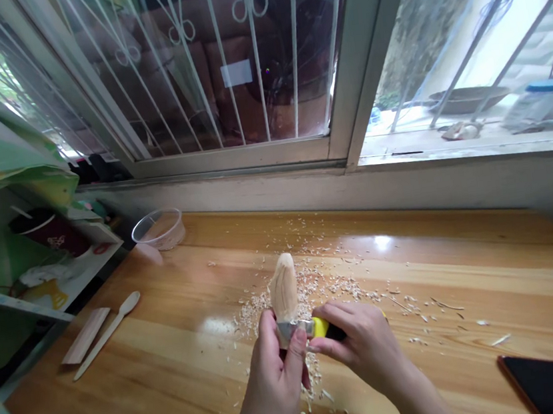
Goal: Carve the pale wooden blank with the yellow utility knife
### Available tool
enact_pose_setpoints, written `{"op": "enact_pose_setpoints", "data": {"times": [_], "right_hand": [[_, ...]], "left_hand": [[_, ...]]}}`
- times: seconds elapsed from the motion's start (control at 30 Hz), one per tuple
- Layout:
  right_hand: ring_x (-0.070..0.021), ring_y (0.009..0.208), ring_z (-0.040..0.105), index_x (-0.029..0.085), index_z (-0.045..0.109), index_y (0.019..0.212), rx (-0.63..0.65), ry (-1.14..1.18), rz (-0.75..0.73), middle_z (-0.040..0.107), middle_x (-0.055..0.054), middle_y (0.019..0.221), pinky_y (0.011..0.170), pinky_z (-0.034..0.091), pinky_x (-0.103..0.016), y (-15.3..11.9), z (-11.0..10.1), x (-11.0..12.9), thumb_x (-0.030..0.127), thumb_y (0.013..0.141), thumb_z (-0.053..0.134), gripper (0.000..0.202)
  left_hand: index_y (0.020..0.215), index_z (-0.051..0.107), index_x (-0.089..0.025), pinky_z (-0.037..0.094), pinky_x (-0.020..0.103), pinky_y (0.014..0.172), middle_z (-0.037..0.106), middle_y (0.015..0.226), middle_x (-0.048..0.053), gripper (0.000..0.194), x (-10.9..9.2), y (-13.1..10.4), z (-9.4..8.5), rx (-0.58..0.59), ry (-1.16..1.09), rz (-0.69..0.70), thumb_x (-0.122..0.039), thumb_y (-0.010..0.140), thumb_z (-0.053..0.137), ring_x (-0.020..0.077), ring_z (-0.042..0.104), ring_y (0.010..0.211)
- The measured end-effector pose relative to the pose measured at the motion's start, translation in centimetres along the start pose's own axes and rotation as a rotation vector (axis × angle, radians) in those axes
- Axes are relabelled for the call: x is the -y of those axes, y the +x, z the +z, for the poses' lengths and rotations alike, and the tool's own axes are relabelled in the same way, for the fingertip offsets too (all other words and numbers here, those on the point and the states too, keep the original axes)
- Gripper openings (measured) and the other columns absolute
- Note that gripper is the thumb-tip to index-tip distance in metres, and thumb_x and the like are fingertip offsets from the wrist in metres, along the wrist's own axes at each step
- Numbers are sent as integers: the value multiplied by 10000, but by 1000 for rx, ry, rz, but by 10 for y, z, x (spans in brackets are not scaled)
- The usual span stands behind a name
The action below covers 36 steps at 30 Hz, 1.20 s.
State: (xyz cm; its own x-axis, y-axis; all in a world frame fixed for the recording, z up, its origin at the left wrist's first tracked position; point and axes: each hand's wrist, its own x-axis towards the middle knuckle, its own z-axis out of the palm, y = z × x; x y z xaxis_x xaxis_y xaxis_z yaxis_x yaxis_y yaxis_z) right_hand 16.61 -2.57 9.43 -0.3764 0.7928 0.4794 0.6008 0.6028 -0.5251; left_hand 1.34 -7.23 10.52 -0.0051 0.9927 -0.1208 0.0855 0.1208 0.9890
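Observation:
My left hand point(277, 375) is closed around the lower end of a pale carved piece of wood point(283, 289), whose rounded end points up and away from me. In my right hand point(365, 334) is a yellow and black utility knife point(320, 326), gripped by its handle. Its metal blade lies across the wood just above my left fingers, and my left thumb rests against the blade area. Wood shavings point(344, 286) are scattered on the table around and beneath my hands. Part of the wood is hidden by the knife and my left fingers.
On the wooden table point(187, 379) at left lie a wooden spoon point(108, 334) and a flat wood strip point(87, 336). A clear plastic bowl point(159, 231) stands at the back left corner. A phone point(550, 385) lies at the front right. A barred window rises behind the table.

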Motion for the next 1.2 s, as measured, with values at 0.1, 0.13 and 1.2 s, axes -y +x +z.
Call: {"op": "enact_pose_setpoints", "data": {"times": [0.1, 0.13, 1.2], "right_hand": [[-108, 509, 470, 188, 597, 719, -5, 7, 2, 569, -8, 590, 513, 287, -228, 1, 0, 1, 667, 851, 369, 547], [-106, 513, 470, 187, 593, 720, 33, 44, 16, 562, -4, 592, 511, 289, -225, 1, 0, 0, 670, 847, 374, 545], [-119, 560, 486, 182, 613, 763, 294, 256, 94, 554, -10, 620, 530, 355, -248, 0, -10, -6, 688, 855, 319, 592]], "left_hand": [[884, 386, -211, 376, 164, 403, 504, 650, -68, 301, -3, 1, 1, 7, -75, -4, -504, 877, 455, 45, 452, 434], [890, 391, -208, 390, 162, 402, 511, 669, -64, 306, -4, 1, 2, 20, -102, -13, -501, 869, 474, 43, 462, 436], [1066, 378, -170, 454, 155, 485, 608, 780, -3, 480, -19, -2, -5, 134, -354, -81, -398, 769, 680, 71, 615, 529]]}}
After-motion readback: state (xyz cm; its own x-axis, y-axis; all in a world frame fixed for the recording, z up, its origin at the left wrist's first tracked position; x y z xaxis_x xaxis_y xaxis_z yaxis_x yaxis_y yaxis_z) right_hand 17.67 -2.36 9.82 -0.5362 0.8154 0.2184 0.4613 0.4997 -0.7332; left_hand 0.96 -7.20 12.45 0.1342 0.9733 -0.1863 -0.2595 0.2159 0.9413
